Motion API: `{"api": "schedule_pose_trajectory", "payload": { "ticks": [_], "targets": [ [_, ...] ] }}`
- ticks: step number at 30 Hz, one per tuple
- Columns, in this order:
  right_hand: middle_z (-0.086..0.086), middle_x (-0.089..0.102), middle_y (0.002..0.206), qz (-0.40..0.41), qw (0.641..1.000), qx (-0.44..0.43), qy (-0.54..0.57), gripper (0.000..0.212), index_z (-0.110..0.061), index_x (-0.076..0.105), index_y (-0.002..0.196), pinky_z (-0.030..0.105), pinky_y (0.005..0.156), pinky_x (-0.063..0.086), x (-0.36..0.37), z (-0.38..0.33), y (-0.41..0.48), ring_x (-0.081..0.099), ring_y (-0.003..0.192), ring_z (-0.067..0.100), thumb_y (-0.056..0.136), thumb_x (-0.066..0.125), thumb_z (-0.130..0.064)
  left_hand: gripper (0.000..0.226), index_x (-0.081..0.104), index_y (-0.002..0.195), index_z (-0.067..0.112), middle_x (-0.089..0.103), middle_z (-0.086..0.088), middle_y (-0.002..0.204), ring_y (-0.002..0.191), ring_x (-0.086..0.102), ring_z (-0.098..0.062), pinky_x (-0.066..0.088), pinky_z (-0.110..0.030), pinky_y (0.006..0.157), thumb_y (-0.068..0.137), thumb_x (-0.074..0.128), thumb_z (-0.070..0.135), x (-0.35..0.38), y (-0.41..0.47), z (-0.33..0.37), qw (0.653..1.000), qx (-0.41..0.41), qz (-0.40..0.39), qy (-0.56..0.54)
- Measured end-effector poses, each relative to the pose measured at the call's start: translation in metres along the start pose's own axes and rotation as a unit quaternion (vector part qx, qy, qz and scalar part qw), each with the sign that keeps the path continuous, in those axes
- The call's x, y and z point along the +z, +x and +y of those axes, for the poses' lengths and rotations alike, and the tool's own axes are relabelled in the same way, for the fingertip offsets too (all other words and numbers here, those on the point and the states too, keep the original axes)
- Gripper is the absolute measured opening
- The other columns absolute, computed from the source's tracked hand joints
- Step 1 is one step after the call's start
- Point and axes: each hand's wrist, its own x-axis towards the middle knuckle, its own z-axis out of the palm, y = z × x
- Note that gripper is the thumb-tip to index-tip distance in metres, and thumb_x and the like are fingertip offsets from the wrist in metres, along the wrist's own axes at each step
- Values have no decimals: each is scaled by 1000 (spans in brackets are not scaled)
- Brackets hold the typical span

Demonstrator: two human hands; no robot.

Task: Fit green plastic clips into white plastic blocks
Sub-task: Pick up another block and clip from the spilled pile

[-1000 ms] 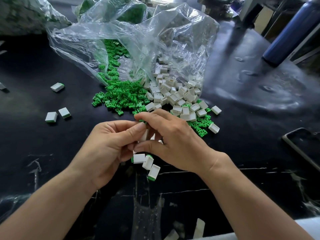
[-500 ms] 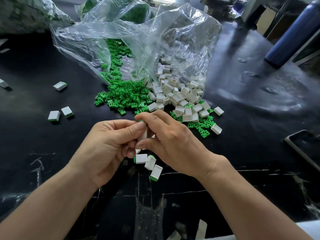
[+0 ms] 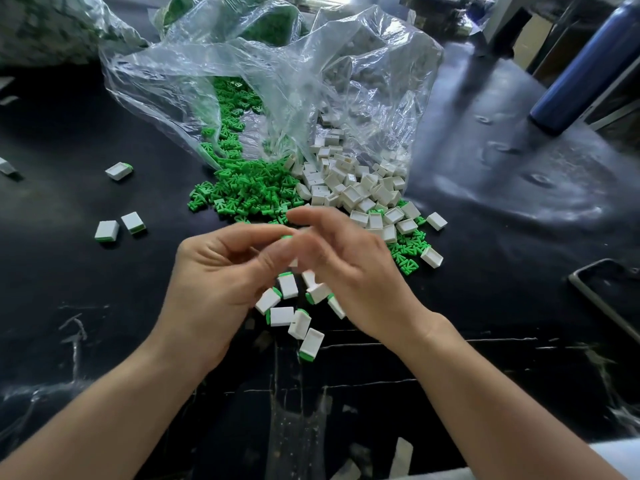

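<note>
A heap of green clips (image 3: 249,192) and a heap of white blocks (image 3: 349,188) spill from a clear plastic bag (image 3: 277,81) onto the black table. My left hand (image 3: 214,285) pinches a small block between thumb and fingers; only its green clip end (image 3: 286,237) shows. My right hand (image 3: 356,278) hovers just right of it, blurred by motion, with loose fingers that hold nothing I can see. Below both hands lie several fitted blocks (image 3: 282,315), white with a green end.
Three more fitted blocks lie at the left: one (image 3: 119,170) alone and a pair (image 3: 119,226). A blue bottle (image 3: 581,74) stands at the back right. A dark phone-like slab (image 3: 609,296) lies at the right edge. Another filled bag (image 3: 52,26) sits at the back left.
My right hand has let go of the block that both hands pinched and has drawn slightly up and right. The left hand keeps the block. More fitted blocks now show beneath.
</note>
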Motion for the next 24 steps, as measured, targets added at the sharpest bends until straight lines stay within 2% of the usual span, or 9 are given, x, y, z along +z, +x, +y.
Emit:
{"api": "schedule_pose_trajectory", "payload": {
  "ticks": [1,3,5,8,11,14,16,19,24],
  "targets": [
    [-5,61,75,-3,998,38,43,48,-14,63,98,22,60,48,-2,-1,1,60,68,6,81,46,-56,20,76,76,24,63,5,63,50,52,-2,39,-11,45,56,78,23,1,-1,0,999,32,-12,22],
    [1,61,69,-48,983,116,132,49,-11,62,79,21,51,44,-5,-3,1,59,59,9,76,43,-56,18,75,81,25,62,-1,74,60,56,-5,42,-14,48,63,74,23,0,-1,-1,995,66,-33,74],
    [5,61,68,-101,962,160,197,42,-11,60,73,20,49,41,-9,-6,1,56,55,12,73,45,-50,20,75,85,25,61,-2,77,66,58,-6,46,-15,55,66,69,24,-2,-1,-3,990,82,-36,111],
    [6,61,69,-145,949,181,213,34,-12,59,74,21,51,40,-13,-6,0,55,57,13,82,47,-43,14,71,81,22,61,-9,82,74,60,-8,51,-18,67,67,72,21,0,-1,-3,982,98,-25,163],
    [4,58,69,-166,933,193,254,27,-9,56,79,18,52,39,-14,-4,-1,52,57,10,94,42,-27,20,68,84,21,60,-10,83,74,61,-6,51,-16,67,65,68,15,3,-2,-1,979,100,-21,179],
    [2,56,69,-167,915,198,309,24,-5,58,86,15,51,41,-16,-3,0,52,56,7,87,47,-26,26,73,86,19,63,-12,89,73,65,-9,53,-16,66,61,68,17,2,-2,1,992,39,-19,115],
    [1,58,69,-175,909,198,322,28,-5,58,87,14,52,42,-17,-3,1,52,57,6,81,48,-31,25,76,84,20,65,-6,89,76,66,-13,54,-19,68,60,68,21,-2,-2,1,997,2,-13,77],
    [1,59,71,-181,909,191,325,26,-7,60,86,14,53,44,-15,-3,0,53,59,6,82,47,-29,22,76,83,24,65,3,84,77,66,-11,53,-19,68,61,79,18,-6,1,2,997,-16,-22,78],
    [2,61,74,-179,908,187,329,26,-7,60,86,14,55,44,-15,-3,0,54,62,8,82,47,-29,20,77,75,29,62,10,80,75,64,-5,51,-16,66,61,75,15,-7,1,2,996,-23,-26,83]
  ]
}}
